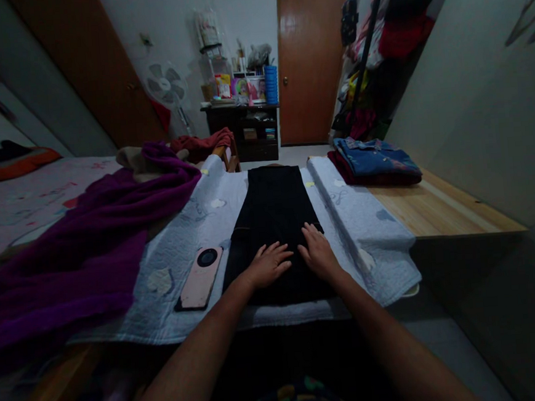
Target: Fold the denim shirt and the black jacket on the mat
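Note:
A black garment lies flat and lengthwise in front of me on a pale blue-grey quilted cloth; its exact kind is hard to make out in the dim light. My left hand rests palm down on its lower middle, fingers stretched out to the right. On its right side my right hand also lies flat, fingers spread and pointing away from me. Neither hand grips anything. Left of the garment, a pink phone with a round black camera ring lies on the cloth.
Purple fabric is heaped at the left, over the bed edge. Folded clothes, a denim piece on top, sit on the wooden board at the right. Farther back are a fan, a dark cabinet and a door.

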The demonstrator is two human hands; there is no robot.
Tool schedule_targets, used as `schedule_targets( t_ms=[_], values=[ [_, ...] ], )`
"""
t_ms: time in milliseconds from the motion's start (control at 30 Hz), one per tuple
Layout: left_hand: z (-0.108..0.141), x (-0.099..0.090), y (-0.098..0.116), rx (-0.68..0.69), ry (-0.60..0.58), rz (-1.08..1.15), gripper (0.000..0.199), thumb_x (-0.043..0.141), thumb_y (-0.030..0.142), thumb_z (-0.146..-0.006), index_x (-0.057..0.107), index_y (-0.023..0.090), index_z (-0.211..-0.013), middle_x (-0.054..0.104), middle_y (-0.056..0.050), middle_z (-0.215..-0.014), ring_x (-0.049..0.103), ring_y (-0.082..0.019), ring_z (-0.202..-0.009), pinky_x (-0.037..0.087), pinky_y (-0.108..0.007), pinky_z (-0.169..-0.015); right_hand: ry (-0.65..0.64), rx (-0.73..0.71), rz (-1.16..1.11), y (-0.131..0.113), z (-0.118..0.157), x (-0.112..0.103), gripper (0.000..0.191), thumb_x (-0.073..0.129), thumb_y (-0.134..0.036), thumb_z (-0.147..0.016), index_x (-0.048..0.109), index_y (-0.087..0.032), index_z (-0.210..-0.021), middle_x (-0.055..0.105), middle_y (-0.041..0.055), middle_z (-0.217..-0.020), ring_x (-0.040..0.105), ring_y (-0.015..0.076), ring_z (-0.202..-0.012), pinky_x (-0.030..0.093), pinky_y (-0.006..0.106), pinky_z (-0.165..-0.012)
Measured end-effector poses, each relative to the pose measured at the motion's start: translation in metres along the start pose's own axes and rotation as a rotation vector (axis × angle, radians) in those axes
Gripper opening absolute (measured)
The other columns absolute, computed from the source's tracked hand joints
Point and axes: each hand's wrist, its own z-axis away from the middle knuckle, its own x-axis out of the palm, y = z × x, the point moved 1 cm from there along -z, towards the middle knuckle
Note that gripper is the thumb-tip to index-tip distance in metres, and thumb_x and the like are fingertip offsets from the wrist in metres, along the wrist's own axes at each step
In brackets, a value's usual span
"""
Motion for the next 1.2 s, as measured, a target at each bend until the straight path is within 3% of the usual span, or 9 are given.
schedule_targets(
  t_ms=[167,433,667,933,1200],
  values=[
    [0.003,0.001,0.010,-0.018,0.051,-0.076,0.045,0.030,0.046,-0.096,0.044,0.034,-0.136,0.036,-0.002,-0.150,0.022,-0.025,-0.141,0.014,-0.056,-0.112,-0.160,0.037,0.136,0.008,-0.010,0.030,0.064,0.037,-0.045,-0.093,0.031,-0.006,-0.144,0.023,0.0167,-0.153,0.019,0.0266,-0.142,0.019,0.046,-0.113],
    [0.008,0.006,0.025,-0.018,0.144,-0.162,0.061,0.042,0.062,-0.086,0.047,0.026,-0.135,0.039,-0.010,-0.148,0.025,-0.031,-0.140,0.007,-0.058,-0.112,-0.074,0.142,0.177,0.023,-0.018,0.031,0.076,0.034,-0.057,-0.092,0.029,-0.002,-0.144,0.022,0.0200,-0.153,0.016,0.0274,-0.143,0.017,0.043,-0.113],
    [0.010,0.006,0.025,-0.016,0.147,-0.134,0.064,0.046,0.062,-0.085,0.045,0.025,-0.138,0.036,-0.010,-0.150,0.026,-0.030,-0.140,0.022,-0.048,-0.112,-0.065,0.203,0.172,0.031,-0.021,0.033,0.078,0.035,-0.056,-0.091,0.027,0.000,-0.144,0.020,0.0225,-0.153,0.016,0.0294,-0.142,0.021,0.043,-0.111],
    [0.010,0.009,0.021,-0.018,0.152,-0.105,0.064,0.045,0.064,-0.084,0.045,0.029,-0.138,0.036,-0.009,-0.150,0.026,-0.030,-0.140,0.024,-0.048,-0.111,-0.096,0.127,0.186,0.035,0.013,0.023,0.069,0.038,-0.048,-0.092,0.028,-0.004,-0.145,0.026,0.0188,-0.152,0.017,0.0278,-0.142,0.024,0.045,-0.110],
    [0.010,0.012,0.020,-0.018,0.172,-0.092,0.061,0.046,0.062,-0.085,0.045,0.031,-0.137,0.036,-0.007,-0.150,0.024,-0.030,-0.140,0.022,-0.048,-0.111,-0.120,0.077,0.208,0.032,0.054,0.011,0.060,0.032,-0.040,-0.094,0.027,-0.011,-0.146,0.025,0.0143,-0.153,0.022,0.0255,-0.141,0.020,0.050,-0.111]
  ],
)
